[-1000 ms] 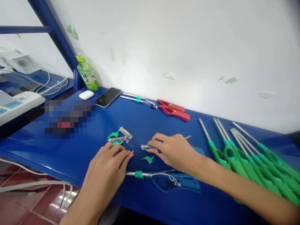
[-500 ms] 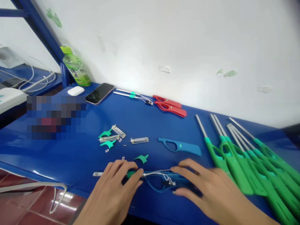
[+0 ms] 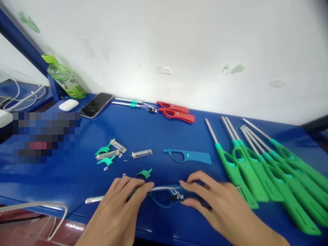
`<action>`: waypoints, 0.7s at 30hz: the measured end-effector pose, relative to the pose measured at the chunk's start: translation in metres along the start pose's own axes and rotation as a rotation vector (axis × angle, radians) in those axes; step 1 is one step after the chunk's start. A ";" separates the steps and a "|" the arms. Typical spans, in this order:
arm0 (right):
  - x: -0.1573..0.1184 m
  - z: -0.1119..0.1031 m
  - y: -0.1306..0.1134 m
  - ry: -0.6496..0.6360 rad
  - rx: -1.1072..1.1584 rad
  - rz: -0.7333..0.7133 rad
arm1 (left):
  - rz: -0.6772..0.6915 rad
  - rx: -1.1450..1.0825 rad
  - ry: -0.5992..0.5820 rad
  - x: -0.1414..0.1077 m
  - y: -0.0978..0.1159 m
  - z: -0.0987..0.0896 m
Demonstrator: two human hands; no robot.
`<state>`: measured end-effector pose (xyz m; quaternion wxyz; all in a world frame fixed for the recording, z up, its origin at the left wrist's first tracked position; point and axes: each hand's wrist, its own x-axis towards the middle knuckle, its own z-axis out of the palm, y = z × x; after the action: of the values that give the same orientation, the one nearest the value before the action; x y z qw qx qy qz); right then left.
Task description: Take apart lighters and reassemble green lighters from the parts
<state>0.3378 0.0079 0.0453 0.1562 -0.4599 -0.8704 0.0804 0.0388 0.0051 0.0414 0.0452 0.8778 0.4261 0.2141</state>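
Left hand (image 3: 116,206) closes fingers on smooth metal tube (image 3: 93,200) at open blue plastic shell (image 3: 161,205), near table's (image 3: 64,184) front edge; right hand (image 3: 215,200) grips wider end. Shell holds white wires (image 3: 177,193). Beyond: clear oblong cartridges (image 3: 142,153), green-capped plastic bottle (image 3: 67,81).

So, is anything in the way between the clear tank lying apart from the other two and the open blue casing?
Yes, the green piece lies between the clear tank and the blue casing. The left hand covers the casing's front end, and the right hand covers part of its handle.
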 end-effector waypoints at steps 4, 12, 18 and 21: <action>-0.001 0.001 0.000 0.003 0.016 -0.001 | -0.031 -0.068 0.050 0.008 0.004 0.001; -0.001 0.003 0.001 0.007 0.017 -0.011 | -0.022 -0.097 0.124 0.024 0.016 -0.005; 0.001 0.004 0.001 0.035 -0.025 -0.038 | -0.030 -0.129 0.247 0.047 0.015 -0.028; 0.001 0.009 0.000 0.079 -0.080 -0.077 | -0.077 -0.066 0.334 0.073 -0.001 -0.040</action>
<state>0.3345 0.0091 0.0368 0.1748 -0.4346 -0.8832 0.0214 0.0613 0.0583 0.1019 0.0109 0.8112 0.4538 0.3688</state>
